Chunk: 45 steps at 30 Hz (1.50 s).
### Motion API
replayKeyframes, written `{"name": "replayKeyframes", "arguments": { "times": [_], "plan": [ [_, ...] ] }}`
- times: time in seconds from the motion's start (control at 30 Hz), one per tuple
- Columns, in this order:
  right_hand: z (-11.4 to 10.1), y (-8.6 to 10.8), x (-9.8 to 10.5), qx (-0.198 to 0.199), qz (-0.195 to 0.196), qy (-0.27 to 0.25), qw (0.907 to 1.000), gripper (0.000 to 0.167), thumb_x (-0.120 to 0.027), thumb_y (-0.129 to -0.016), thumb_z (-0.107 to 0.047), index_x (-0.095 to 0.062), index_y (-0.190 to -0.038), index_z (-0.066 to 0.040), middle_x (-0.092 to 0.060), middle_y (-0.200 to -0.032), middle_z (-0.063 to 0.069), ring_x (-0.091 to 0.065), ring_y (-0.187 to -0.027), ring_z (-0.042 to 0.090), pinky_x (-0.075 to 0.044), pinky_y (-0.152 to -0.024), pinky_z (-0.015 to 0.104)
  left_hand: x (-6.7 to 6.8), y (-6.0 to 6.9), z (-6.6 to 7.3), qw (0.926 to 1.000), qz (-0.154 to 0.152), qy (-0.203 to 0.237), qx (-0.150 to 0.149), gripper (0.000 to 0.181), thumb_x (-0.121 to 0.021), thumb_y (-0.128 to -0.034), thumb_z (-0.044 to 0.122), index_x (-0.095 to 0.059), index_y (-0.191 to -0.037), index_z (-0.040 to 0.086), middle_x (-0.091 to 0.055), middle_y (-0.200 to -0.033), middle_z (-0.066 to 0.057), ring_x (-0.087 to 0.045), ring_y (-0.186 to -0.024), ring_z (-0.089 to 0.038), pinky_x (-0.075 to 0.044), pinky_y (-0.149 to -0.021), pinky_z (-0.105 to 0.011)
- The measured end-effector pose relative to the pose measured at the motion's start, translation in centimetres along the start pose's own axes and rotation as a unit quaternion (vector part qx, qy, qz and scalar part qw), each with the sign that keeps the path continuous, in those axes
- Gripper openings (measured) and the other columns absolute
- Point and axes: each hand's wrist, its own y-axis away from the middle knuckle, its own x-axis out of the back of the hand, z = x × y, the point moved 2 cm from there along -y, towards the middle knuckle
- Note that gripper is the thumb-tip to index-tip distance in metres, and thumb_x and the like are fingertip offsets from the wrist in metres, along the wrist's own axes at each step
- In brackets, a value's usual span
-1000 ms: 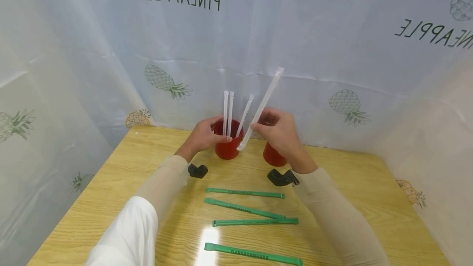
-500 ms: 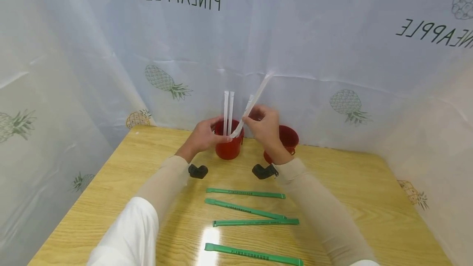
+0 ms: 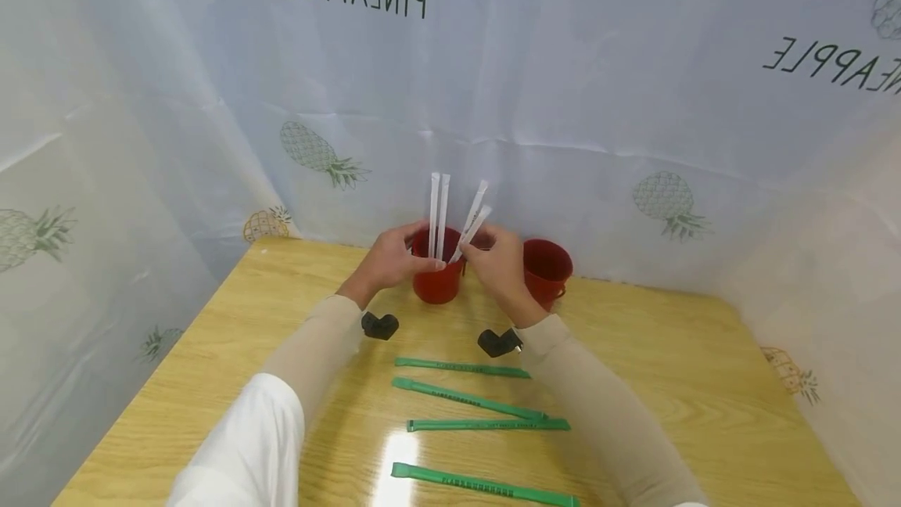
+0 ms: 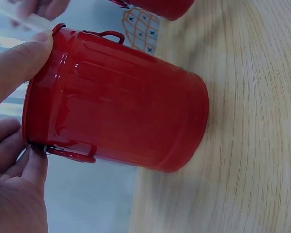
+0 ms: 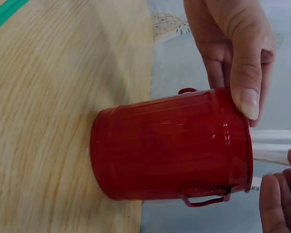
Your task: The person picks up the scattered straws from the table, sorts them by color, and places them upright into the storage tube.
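Observation:
My left hand (image 3: 391, 258) grips the rim of the left red bucket (image 3: 436, 286), thumb at the near side; the left wrist view shows that thumb on the rim of the bucket (image 4: 121, 102). Two white wrapped straws (image 3: 433, 210) stand nearly upright inside, and another white straw (image 3: 478, 198) leans right. Over the bucket's right side, my right hand (image 3: 501, 268) pinches a white straw (image 3: 479, 220) that slants into the mouth. In the right wrist view the right fingers (image 5: 276, 204) are beside the rim of the bucket (image 5: 169, 148).
A second red bucket (image 3: 546, 264) stands behind my right wrist. Several green wrapped straws (image 3: 486, 424) lie across the wooden table (image 3: 704, 382) nearer the front. A white curtain (image 3: 563, 61) with pineapple prints hangs behind the table's back edge.
The right hand has moved left to the left bucket, and its straw has gone down into the mouth. More of the right bucket shows. The left hand keeps its grip on the rim.

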Motion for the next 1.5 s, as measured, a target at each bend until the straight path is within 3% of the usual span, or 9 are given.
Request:
{"name": "replayKeyframes", "arguments": {
  "times": [0.13, 0.27, 0.5, 0.83, 1.0, 1.27, 1.5],
  "plan": [
    [0.7, 0.9, 1.3, -0.023, 0.023, 0.014, 0.9994, 0.027, -0.077, -0.093, -0.016, -0.077, -0.118, -0.005, -0.079, -0.110, 0.013, -0.074, -0.101, 0.030, -0.064, -0.094, 0.044, 0.0, -0.1, 0.3, 1.0000, -0.002, -0.002, 0.000, 0.082, -0.085, -0.0867, 0.031, -0.047, -0.158, 0.017, -0.055, -0.157, -0.010, -0.052, -0.146, -0.034, -0.045, -0.121, -0.051],
    [1.3, 1.8, 2.8, -0.047, 0.026, -0.002, 0.9986, 0.030, -0.077, -0.092, -0.013, -0.075, -0.119, -0.001, -0.078, -0.112, 0.016, -0.075, -0.102, 0.028, -0.064, -0.093, 0.037, 0.0, -0.1, 0.6, 1.0000, -0.005, -0.003, 0.001, 0.083, -0.085, -0.0869, 0.031, -0.045, -0.158, 0.015, -0.053, -0.158, -0.010, -0.050, -0.147, -0.035, -0.045, -0.120, -0.051],
    [1.5, 5.2, 5.4, -0.081, -0.026, -0.051, 0.9951, 0.024, -0.078, -0.090, -0.007, -0.073, -0.112, 0.001, -0.076, -0.107, 0.019, -0.072, -0.091, 0.018, -0.060, -0.077, 0.017, 0.1, -0.2, 0.9, 0.9999, -0.012, -0.003, 0.004, 0.085, -0.085, -0.0870, 0.031, -0.043, -0.160, 0.015, -0.052, -0.158, -0.011, -0.049, -0.147, -0.035, -0.046, -0.120, -0.050],
    [2.9, 10.9, 7.1, -0.119, -0.111, -0.057, 0.9851, 0.026, -0.076, -0.090, 0.001, -0.070, -0.114, 0.005, -0.073, -0.111, 0.025, -0.069, -0.093, 0.016, -0.059, -0.081, 0.015, -0.1, -0.1, 1.3, 0.9998, -0.014, -0.010, -0.004, 0.085, -0.084, -0.0877, 0.031, -0.042, -0.160, 0.013, -0.053, -0.157, -0.012, -0.050, -0.146, -0.036, -0.047, -0.119, -0.051],
    [3.4, 12.8, 7.3, -0.118, -0.140, -0.058, 0.9814, 0.028, -0.076, -0.090, 0.002, -0.068, -0.116, 0.007, -0.073, -0.111, 0.027, -0.070, -0.091, 0.016, -0.060, -0.081, 0.017, 0.0, 0.0, 1.1, 0.9998, -0.015, -0.010, -0.004, 0.083, -0.083, -0.0883, 0.030, -0.044, -0.159, 0.014, -0.055, -0.155, -0.012, -0.052, -0.143, -0.036, -0.048, -0.118, -0.052],
    [3.5, 14.2, 7.8, -0.095, -0.158, -0.062, 0.9808, 0.031, -0.078, -0.089, -0.001, -0.068, -0.116, 0.009, -0.074, -0.109, 0.024, -0.073, -0.092, 0.015, -0.060, -0.084, 0.018, 0.1, 0.1, 0.8, 0.9999, -0.010, -0.004, -0.003, 0.082, -0.084, -0.0870, 0.029, -0.045, -0.158, 0.015, -0.055, -0.154, -0.011, -0.053, -0.141, -0.036, -0.049, -0.116, -0.054],
    [3.8, 15.2, 8.2, -0.077, -0.183, -0.052, 0.9787, 0.024, -0.077, -0.091, -0.003, -0.070, -0.113, 0.004, -0.073, -0.112, 0.026, -0.072, -0.093, 0.015, -0.060, -0.086, 0.021, 0.2, 0.7, 0.8, 0.9999, 0.003, 0.011, 0.008, 0.086, -0.085, -0.0850, 0.035, -0.044, -0.159, 0.017, -0.046, -0.163, -0.012, -0.042, -0.151, -0.040, -0.047, -0.116, -0.057]
  ]
}}
